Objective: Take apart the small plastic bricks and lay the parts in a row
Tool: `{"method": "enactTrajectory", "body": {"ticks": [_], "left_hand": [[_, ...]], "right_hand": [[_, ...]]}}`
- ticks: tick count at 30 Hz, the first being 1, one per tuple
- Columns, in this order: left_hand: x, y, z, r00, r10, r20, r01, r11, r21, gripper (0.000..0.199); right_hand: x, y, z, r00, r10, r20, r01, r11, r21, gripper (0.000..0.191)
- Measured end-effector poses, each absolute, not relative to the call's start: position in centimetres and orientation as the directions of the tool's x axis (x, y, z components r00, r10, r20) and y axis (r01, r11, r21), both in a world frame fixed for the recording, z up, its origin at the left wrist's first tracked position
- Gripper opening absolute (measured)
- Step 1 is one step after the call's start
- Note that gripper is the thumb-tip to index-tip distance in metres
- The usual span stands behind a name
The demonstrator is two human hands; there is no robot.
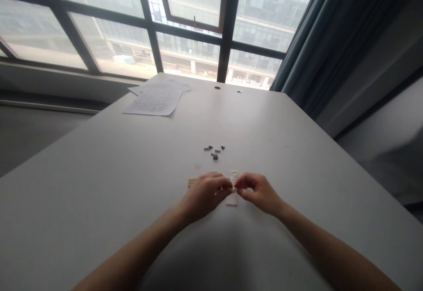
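Observation:
My left hand [211, 192] and my right hand [259, 192] meet low in the middle of the view, fingertips almost touching. Both are closed in a pinch at a small white piece [234, 190], which the fingers mostly cover; its kind is too small to make out. Just below the fingertips a flat whitish strip [231, 200] shows. A pale ridged piece [234, 174] sticks out above them. The end of a yellowish striped piece [191, 182] peeks out left of my left hand, which hides the rest of it.
Several small dark parts [215, 156] lie scattered on the white table [264, 132] beyond my hands. Printed paper sheets [155, 99] overlap at the far left. Two round holes sit near the table's far edge. Windows and a blue curtain [317, 35] stand behind.

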State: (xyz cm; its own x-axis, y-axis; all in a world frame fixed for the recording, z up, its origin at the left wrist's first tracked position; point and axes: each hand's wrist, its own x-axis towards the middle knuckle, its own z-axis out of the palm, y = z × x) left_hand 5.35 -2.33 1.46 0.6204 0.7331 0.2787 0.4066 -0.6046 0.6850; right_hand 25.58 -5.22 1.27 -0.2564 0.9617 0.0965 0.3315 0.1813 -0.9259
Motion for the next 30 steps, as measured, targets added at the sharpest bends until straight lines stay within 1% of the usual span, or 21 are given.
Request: {"method": "enactTrajectory", "body": {"ticks": [2, 4, 5, 7, 11, 18, 24, 30], "left_hand": [[5.1, -2.8, 1.1, 0.693, 0.613, 0.379, 0.420, -0.771, 0.478, 0.015], [4.7, -3.4, 0.7, 0.771, 0.489, 0.409, 0.391, -0.869, 0.304, 0.015], [4.6, -3.7, 0.5, 0.804, 0.439, 0.400, 0.368, -0.897, 0.245, 0.016], [4.4, -4.2, 0.1, 0.854, 0.370, 0.367, 0.321, -0.928, 0.187, 0.022], [4.4, -4.9, -0.4, 0.892, 0.341, 0.298, 0.298, -0.937, 0.181, 0.033], [4.9, -4.9, -0.7, 0.898, 0.361, 0.251, 0.320, -0.928, 0.188, 0.026], [4.9, -5.1, -1.1, 0.890, 0.365, 0.274, 0.328, -0.929, 0.172, 0.021], [5.0, -5.2, -0.9, 0.881, 0.347, 0.321, 0.317, -0.938, 0.143, 0.018]], "right_hand": [[26.5, -5.9, 0.7, -0.270, 0.939, 0.212, 0.514, 0.327, -0.793, 0.013], [27.5, -6.5, 0.0, -0.290, 0.916, 0.278, 0.625, 0.401, -0.670, 0.016], [27.9, -6.7, -0.3, -0.304, 0.908, 0.290, 0.654, 0.420, -0.630, 0.016], [28.6, -7.1, -0.9, -0.342, 0.890, 0.303, 0.679, 0.457, -0.575, 0.017], [29.0, -7.6, -1.5, -0.414, 0.851, 0.324, 0.669, 0.526, -0.526, 0.020], [28.8, -8.1, -2.0, -0.464, 0.807, 0.365, 0.650, 0.590, -0.479, 0.019], [28.5, -8.1, -2.0, -0.437, 0.819, 0.371, 0.673, 0.572, -0.469, 0.010], [27.9, -7.4, -2.2, -0.362, 0.858, 0.363, 0.738, 0.502, -0.450, 0.008]]}}
